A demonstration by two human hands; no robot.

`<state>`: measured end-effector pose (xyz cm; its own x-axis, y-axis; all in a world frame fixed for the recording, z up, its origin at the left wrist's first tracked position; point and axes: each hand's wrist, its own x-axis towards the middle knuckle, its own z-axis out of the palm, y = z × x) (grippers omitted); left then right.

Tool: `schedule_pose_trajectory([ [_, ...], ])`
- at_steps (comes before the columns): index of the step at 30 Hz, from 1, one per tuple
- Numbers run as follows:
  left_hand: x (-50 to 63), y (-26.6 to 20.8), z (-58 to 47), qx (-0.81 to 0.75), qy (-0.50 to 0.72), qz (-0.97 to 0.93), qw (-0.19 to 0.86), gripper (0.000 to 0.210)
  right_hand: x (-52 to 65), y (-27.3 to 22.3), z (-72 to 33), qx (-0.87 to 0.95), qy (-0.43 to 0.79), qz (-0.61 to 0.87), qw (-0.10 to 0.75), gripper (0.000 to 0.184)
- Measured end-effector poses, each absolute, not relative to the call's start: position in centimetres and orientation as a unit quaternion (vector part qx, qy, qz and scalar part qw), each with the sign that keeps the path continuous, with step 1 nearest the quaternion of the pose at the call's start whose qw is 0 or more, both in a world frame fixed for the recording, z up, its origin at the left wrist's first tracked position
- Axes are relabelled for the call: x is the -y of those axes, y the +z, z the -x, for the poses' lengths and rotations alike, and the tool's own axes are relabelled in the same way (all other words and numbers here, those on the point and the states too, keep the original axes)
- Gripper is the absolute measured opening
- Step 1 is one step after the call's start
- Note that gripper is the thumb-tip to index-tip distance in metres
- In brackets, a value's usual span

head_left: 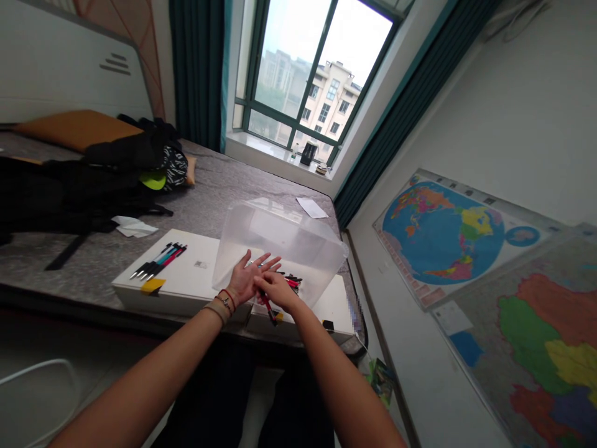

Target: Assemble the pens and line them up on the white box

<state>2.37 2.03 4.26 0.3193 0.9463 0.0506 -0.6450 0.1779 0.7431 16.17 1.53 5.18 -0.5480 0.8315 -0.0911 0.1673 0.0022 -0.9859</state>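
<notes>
My left hand is open in front of the clear plastic bin, palm up with its fingers spread. Beside that palm, my right hand is closed on a red and black pen, which slants down toward me. The bin lies tipped, its opening facing me, and several red and black pens rest inside it, partly hidden by my hands. On the left white box, several pens in black, teal and red lie side by side in a row.
A second white box extends to the right under the bin. Both boxes sit on a grey mattress. Black bags and a crumpled tissue lie to the left. White paper is behind the bin. A wall with maps bounds the right.
</notes>
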Motion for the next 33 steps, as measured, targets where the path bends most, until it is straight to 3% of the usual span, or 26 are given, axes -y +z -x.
schedule_pose_trajectory([
  [3,-2.4,5.9,-1.4,-0.216,0.554,-0.374,0.711,0.061,-0.5,4.4,-17.7,0.726,0.53,0.394,0.19,0.04],
  [6,-2.1,6.6,0.2,-0.255,0.572,-0.423,0.654,0.045,0.4,3.6,-20.0,0.737,0.51,0.41,0.171,0.036],
  [8,-1.6,6.2,1.1,-0.307,0.586,-0.454,0.598,0.038,0.6,3.5,-20.9,0.713,0.516,0.433,0.196,0.035],
  [11,-0.4,4.6,1.3,-0.419,0.602,-0.523,0.434,0.039,0.0,4.1,-20.9,0.612,0.552,0.481,0.299,0.035],
  [16,1.0,2.2,0.0,-0.42,0.482,-0.734,0.227,0.05,-2.7,5.1,-19.3,0.404,0.617,0.493,0.46,0.03],
  [20,0.9,2.0,-1.0,-0.371,0.445,-0.795,0.179,0.048,-3.9,4.7,-18.2,0.338,0.645,0.478,0.491,0.028],
  [24,0.8,2.1,-1.3,-0.363,0.457,-0.794,0.173,0.045,-3.8,4.0,-17.2,0.384,0.654,0.477,0.444,0.031],
  [27,0.7,2.2,-0.9,-0.373,0.458,-0.796,0.132,0.037,-4.1,4.0,-17.3,0.467,0.568,0.554,0.391,0.036],
  [31,0.1,2.5,-0.2,-0.417,0.428,-0.801,0.034,0.021,-5.4,6.2,-18.9,0.585,0.359,0.629,0.364,0.032],
  [33,-0.4,2.3,0.1,-0.425,0.382,-0.82,0.007,0.02,-6.0,8.0,-19.8,0.652,0.266,0.641,0.306,0.031],
])
